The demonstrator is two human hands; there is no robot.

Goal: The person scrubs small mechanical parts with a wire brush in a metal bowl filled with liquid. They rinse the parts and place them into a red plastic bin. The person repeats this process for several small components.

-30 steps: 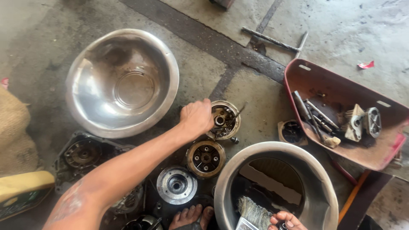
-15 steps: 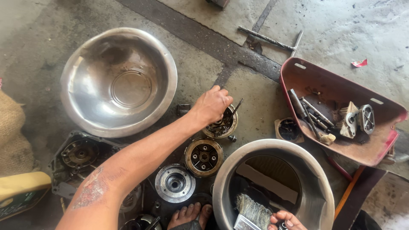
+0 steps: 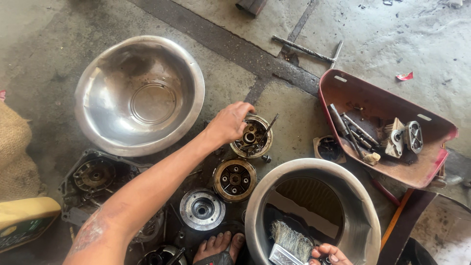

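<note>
My left hand [image 3: 226, 122] reaches across the floor and grips the left rim of a round, greasy clutch housing [image 3: 253, 138] with a thin rod sticking out of it. Just below the housing lie a brass-coloured clutch hub [image 3: 235, 179] and a silver hub [image 3: 202, 209]. My right hand [image 3: 331, 254] shows only at the bottom edge, over a steel basin [image 3: 360, 230]. Its fingers curl around a small dark part, beside a worn paintbrush [image 3: 287, 240] that rests in the basin.
A large empty steel bowl [image 3: 140, 95] sits at the upper left. A red side cover [image 3: 378, 95] holds bolts and engine parts at the right. An engine cover [image 3: 95, 175], a yellow container [image 3: 24, 221], a sack [image 3: 14, 147], a T-handle wrench [image 3: 306, 49] and a bare foot [image 3: 218, 248] surround me.
My left hand had reached over the top of the clutch housing and has drawn back to its left rim. My right hand stays at the basin.
</note>
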